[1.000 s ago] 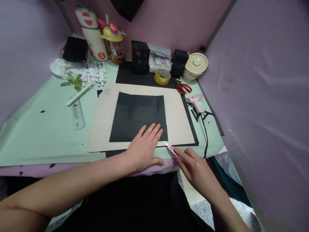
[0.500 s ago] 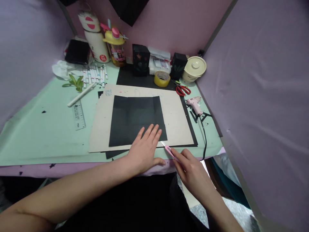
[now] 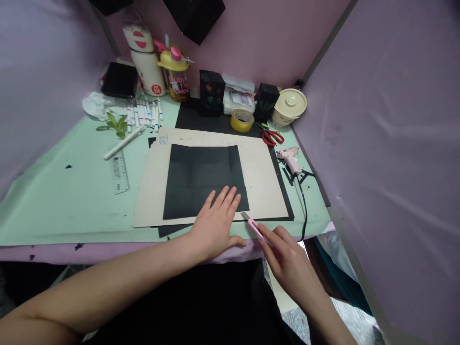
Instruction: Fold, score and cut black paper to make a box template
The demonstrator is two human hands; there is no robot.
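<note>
A black sheet of paper (image 3: 201, 172) with faint fold lines lies on a pale cardboard sheet (image 3: 266, 179) near the table's front edge. My left hand (image 3: 217, 218) rests flat on the lower right part of the black paper, its fingers stretched out and thumb apart. In my right hand (image 3: 287, 254) is a pink utility knife (image 3: 256, 227), gripped with the fingers closed round its handle. The blade points up and left, its tip by the paper's lower right edge; whether it touches is too small to tell.
A clear ruler (image 3: 119, 175), a white rod (image 3: 124, 143), a leafy sprig (image 3: 115, 125) and several markers lie left. Yellow tape (image 3: 242, 120), red-handled scissors (image 3: 272, 138) and a pink glue gun (image 3: 289, 159) with a cord sit right. Bottles (image 3: 148, 72), black boxes (image 3: 212, 93) and a lidded bowl (image 3: 290, 105) stand behind.
My right hand and the utility knife have shifted slightly to the right and down. My left hand stays pressed on the black paper. The camera view has tilted a little.
</note>
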